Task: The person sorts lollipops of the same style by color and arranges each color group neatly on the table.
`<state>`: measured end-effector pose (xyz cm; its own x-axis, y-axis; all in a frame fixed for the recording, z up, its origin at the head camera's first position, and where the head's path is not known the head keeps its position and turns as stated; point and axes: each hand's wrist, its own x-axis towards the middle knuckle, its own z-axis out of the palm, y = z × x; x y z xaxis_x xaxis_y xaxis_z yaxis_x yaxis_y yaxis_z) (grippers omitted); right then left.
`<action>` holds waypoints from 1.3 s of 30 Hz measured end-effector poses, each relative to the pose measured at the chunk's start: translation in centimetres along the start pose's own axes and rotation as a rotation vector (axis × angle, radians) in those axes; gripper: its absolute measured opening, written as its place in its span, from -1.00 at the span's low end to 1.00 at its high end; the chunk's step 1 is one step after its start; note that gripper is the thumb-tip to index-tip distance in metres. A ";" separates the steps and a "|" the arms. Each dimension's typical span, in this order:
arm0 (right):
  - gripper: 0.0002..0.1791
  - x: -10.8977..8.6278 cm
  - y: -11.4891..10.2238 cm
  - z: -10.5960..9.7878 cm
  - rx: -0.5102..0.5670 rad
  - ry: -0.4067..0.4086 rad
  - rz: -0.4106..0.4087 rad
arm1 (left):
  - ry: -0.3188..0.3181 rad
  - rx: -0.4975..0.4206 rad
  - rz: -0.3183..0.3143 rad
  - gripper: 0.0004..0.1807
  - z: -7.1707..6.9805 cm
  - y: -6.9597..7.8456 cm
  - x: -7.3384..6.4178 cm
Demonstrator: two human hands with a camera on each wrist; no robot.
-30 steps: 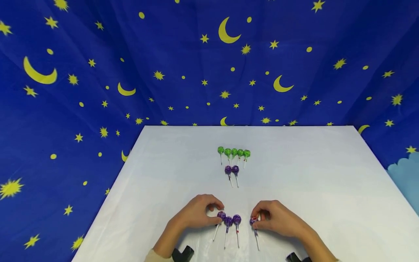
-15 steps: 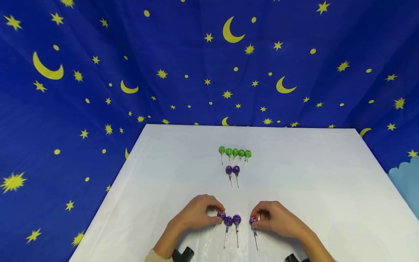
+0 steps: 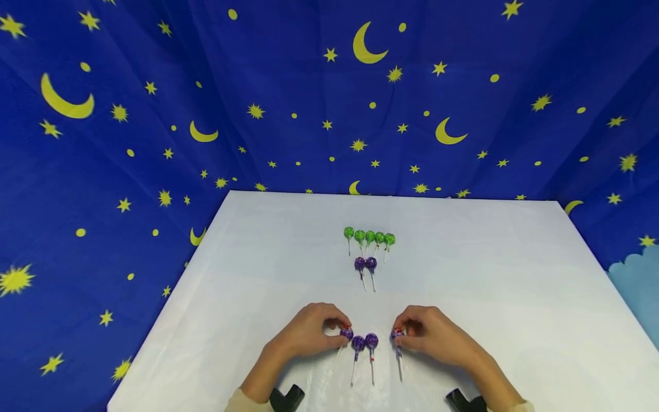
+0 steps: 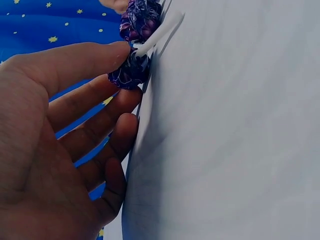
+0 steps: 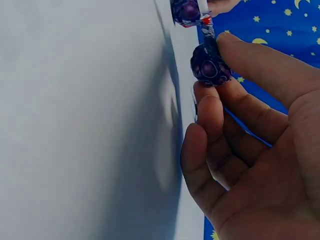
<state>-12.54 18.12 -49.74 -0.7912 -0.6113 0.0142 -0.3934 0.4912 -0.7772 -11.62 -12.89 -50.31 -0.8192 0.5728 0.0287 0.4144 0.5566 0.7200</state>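
Note:
My left hand (image 3: pixel 312 332) pinches the head of a purple-wrapped lollipop (image 4: pixel 131 70) between thumb and fingers, its white stick pointing toward the near edge. On the right, my right hand (image 3: pixel 431 337) pinches another purple lollipop (image 5: pixel 210 66) by its head; a red mark shows on its wrapper. Between the hands two purple lollipops lie side by side, one on the left (image 3: pixel 358 343) close to the left hand's lollipop and one on the right (image 3: pixel 372 341). A gap separates that pair from the lollipop in the right hand.
Farther back on the white table (image 3: pixel 257 246) lie two more purple lollipops (image 3: pixel 365 264). Behind them several green lollipops (image 3: pixel 370 236) form a row. A blue cloth (image 3: pixel 309 74) with yellow stars and moons hangs around the table. Dark wrist mounts (image 3: pixel 287 397) sit below the hands.
The left fingers have closed on the head of the leftmost near purple lollipop. The right hand keeps its hold, its lollipop shifted very slightly. The head view has tilted a little.

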 end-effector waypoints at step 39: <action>-0.78 6.0 1.2 -3.2 -0.066 0.201 -0.001 | 0.008 -0.032 0.006 -0.77 0.0 -0.3 -0.2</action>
<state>-19.26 17.05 -48.59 -0.8659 -0.4788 0.1452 -0.4187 0.5347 -0.7340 -11.55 -13.21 -50.53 -0.8200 0.5711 0.0384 0.4066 0.5339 0.7413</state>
